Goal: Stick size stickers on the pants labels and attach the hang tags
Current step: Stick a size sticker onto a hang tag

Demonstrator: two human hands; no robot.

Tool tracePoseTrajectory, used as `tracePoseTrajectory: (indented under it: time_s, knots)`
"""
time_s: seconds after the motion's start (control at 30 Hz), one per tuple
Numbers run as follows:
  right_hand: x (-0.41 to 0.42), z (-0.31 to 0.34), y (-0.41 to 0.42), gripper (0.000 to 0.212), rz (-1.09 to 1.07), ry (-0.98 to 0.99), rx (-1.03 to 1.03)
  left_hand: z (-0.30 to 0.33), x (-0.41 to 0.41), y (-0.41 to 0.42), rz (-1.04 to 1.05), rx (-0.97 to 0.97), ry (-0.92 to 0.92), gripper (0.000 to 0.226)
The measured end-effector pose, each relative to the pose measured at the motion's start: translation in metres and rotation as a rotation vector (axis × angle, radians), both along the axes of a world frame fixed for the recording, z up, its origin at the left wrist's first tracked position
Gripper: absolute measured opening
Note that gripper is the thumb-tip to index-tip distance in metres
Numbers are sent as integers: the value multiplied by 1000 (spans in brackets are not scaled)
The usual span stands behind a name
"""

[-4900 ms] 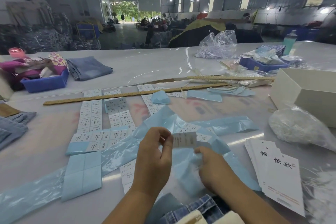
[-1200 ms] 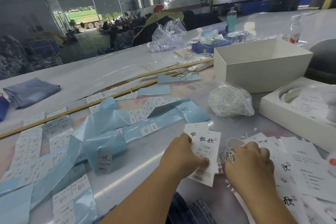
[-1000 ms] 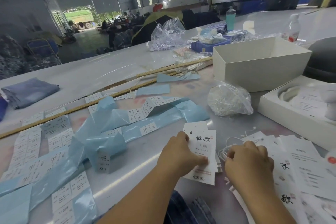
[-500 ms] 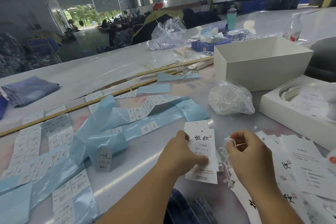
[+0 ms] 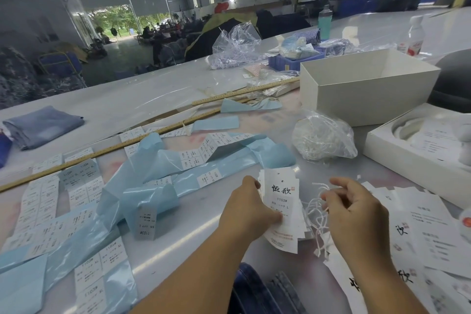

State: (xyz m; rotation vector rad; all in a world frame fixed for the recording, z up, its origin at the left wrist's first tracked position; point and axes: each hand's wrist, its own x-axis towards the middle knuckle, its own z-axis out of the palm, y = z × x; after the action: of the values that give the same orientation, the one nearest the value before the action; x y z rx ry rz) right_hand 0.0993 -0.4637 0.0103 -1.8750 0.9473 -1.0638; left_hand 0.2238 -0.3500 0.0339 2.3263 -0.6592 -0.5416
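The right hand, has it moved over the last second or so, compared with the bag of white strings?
Yes. The right hand has lifted off the scattered tags and come up toward the bag of white strings, pinching a white string.

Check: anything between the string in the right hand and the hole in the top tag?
Nothing visible. The right hand pinches the string just right of the tags that the left hand holds; the hole is uncovered.

The pants (image 5: pixel 265 293) are cut off below; sticker sheets' (image 5: pixel 84 186) print seems too blurred to read.
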Motion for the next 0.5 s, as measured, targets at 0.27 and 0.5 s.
tracePoseTrajectory:
  time_s: [0.27, 0.5]
  knots:
    - [-1, -3, -2, 24, -3, 2, 39, 1, 4, 1, 21, 30, -128, 21]
    - [-1, -5, 0, 17, -84, 74, -114, 7, 2, 0, -4, -2, -161, 15]
